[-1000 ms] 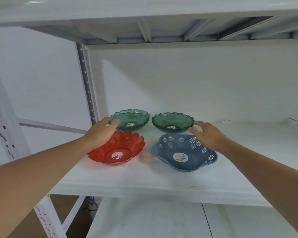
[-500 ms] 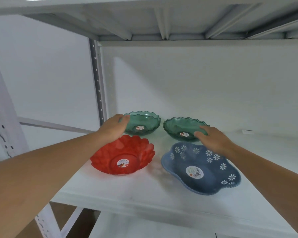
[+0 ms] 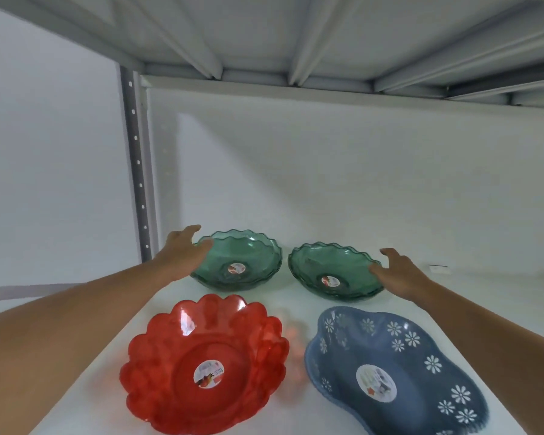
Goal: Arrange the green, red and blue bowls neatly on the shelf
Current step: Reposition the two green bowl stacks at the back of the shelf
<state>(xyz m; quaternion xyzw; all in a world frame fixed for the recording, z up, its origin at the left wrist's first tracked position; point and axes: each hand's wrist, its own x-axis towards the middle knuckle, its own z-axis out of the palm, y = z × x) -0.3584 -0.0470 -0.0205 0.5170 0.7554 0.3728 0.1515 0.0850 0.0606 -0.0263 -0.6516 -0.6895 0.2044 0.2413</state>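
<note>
Reaching to the back row, the left hand [image 3: 182,252] cupped, fingers spread, the outer rim of one green bowl [image 3: 236,260] while the right hand [image 3: 396,274] did likewise on the other green bowl [image 3: 335,271], seemingly to square them behind the red bowl [image 3: 204,362] and blue bowl [image 3: 393,372] on the shelf [image 3: 296,296].

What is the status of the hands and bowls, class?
Left hand open at left green bowl; right hand open at right green bowl. Red bowl and blue bowl in front, untouched. Nothing in the way.
</note>
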